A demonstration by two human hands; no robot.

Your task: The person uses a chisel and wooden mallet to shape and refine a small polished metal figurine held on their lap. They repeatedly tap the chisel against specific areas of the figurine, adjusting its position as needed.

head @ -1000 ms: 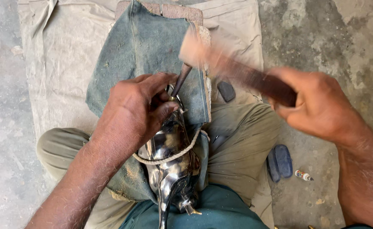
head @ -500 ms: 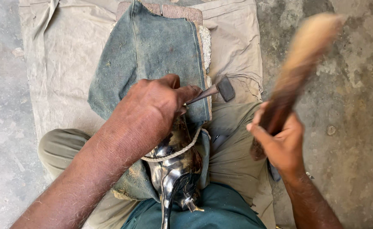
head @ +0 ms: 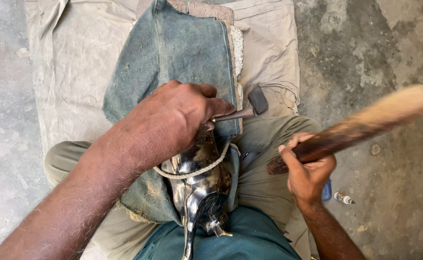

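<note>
My left hand [head: 173,123] grips a thin metal punch [head: 235,114] whose tip rests on a shiny, dark metal piece [head: 199,192] lying in my lap. A pale rope [head: 197,171] loops across that metal piece. My right hand [head: 307,171] holds the dark handle of a wooden mallet [head: 365,125], raised to the right and blurred by motion. A folded blue denim cloth [head: 182,53] lies under the work, over my legs.
A beige sheet [head: 76,72] covers the concrete floor [head: 375,58] beneath me. A small dark block [head: 258,99] lies on the sheet near the punch. A small tube [head: 343,198] and a blue object [head: 327,190] sit on the floor by my right wrist.
The mallet struck down at the punch a second ago, then swung up to the right. It now tilts lower and further right. My left hand stays on the punch.
</note>
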